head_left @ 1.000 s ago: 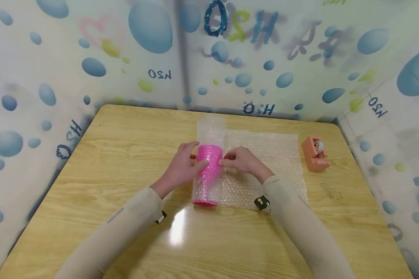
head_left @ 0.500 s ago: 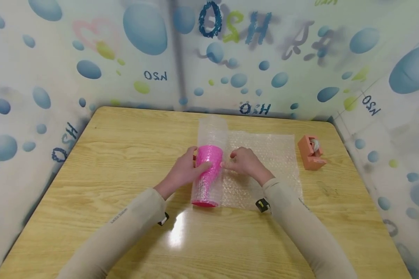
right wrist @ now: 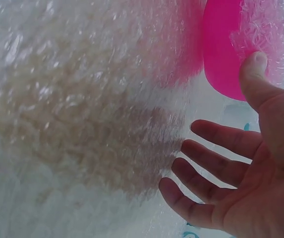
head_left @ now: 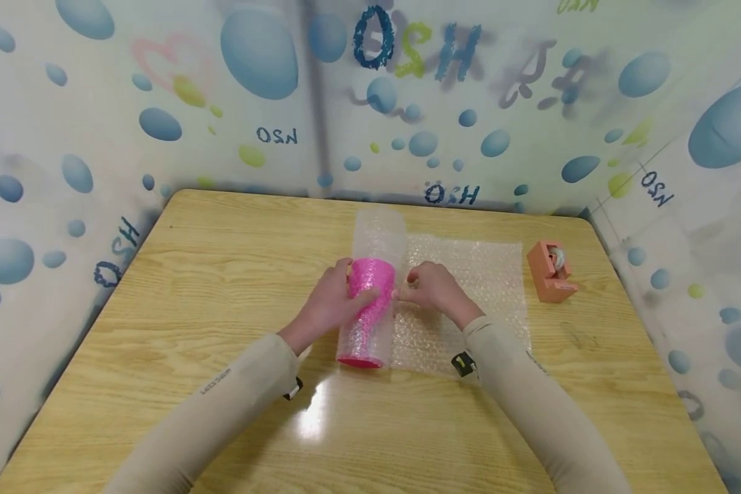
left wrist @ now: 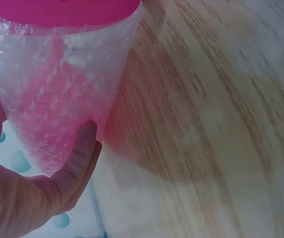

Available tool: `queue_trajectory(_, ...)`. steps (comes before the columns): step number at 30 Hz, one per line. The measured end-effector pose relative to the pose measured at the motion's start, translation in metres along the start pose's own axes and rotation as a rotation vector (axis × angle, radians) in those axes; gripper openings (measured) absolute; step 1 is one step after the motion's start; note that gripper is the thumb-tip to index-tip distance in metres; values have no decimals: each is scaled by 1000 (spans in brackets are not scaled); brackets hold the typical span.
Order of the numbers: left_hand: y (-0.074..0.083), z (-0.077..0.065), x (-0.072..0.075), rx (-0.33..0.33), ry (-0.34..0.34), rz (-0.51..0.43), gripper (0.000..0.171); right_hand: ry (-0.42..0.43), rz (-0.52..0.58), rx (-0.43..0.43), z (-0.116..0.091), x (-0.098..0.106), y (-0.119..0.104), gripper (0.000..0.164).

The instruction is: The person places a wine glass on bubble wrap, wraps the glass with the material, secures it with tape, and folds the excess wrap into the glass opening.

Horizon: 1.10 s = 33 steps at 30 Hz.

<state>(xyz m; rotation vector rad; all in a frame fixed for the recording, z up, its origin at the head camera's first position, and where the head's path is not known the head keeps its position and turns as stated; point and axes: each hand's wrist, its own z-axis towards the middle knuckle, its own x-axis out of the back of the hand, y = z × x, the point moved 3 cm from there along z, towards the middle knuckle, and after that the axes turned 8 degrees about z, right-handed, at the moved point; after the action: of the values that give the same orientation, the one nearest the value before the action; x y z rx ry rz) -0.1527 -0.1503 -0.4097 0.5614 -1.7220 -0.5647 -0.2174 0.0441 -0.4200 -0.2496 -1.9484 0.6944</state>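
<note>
A bright pink stemmed goblet [head_left: 373,271] lies on its side in the head view, its round foot towards me. Clear bubble wrap [head_left: 488,295] covers it and spreads flat to its right. My left hand [head_left: 327,302] grips the wrapped goblet, thumb over the bowl and fingers down the left side. In the left wrist view, the curled fingers [left wrist: 82,153] bear on the wrap below the pink foot [left wrist: 72,12]. My right hand [head_left: 435,288] reaches its thumb to the bowl's right side. The right wrist view shows its other fingers [right wrist: 216,161] spread, close over the sheet.
An orange tape dispenser [head_left: 551,271] with a roll of tape stands right of the sheet. A loose tube of wrap [head_left: 379,230] extends past the goblet's rim towards the back. The wooden table [head_left: 234,261] meets walls [head_left: 210,103] printed with blue drops.
My left thumb has moved further right over the bowl, and the goblet has shifted slightly. The right fingers have drawn away from its side while the thumb stays there.
</note>
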Motion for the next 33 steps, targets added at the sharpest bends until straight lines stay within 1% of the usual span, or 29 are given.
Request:
queue_trajectory(6, 2, -3, -1, -7, 24, 60, 84, 3, -31, 25, 1, 0, -2, 55)
queue_trajectory(9, 3, -5, 0, -20, 24, 70, 85, 2, -41, 30, 2, 0, -3, 53)
queue_trajectory(12, 2, -6, 1, -30, 7, 54, 83, 3, -44, 28, 4, -1, -2, 51)
queue_trajectory(15, -2, -6, 3, -48, -9, 26, 77, 10, -44, 29, 5, -2, -1, 49)
queue_trajectory(19, -7, -5, 7, -80, -11, 2, 69, 12, -16, 13, 6, -4, 0, 46)
queue_trajectory(23, -9, -5, 9, -65, -8, -17, 68, 16, 4, 11, 4, -5, 1, 50)
queue_trajectory(25, -8, -4, 9, -52, 1, -23, 69, 38, 18, 27, 2, -5, 0, 54)
queue_trajectory(28, -8, -3, 8, -43, 15, -22, 68, 97, 39, 85, -2, -4, 0, 58)
queue_trajectory(31, -7, -2, 7, -30, 23, -27, 69, 155, 49, 164, -7, -4, 0, 53)
queue_trajectory(33, -6, -1, 5, -11, 22, -36, 70, 173, 62, 208, -11, -6, 0, 46)
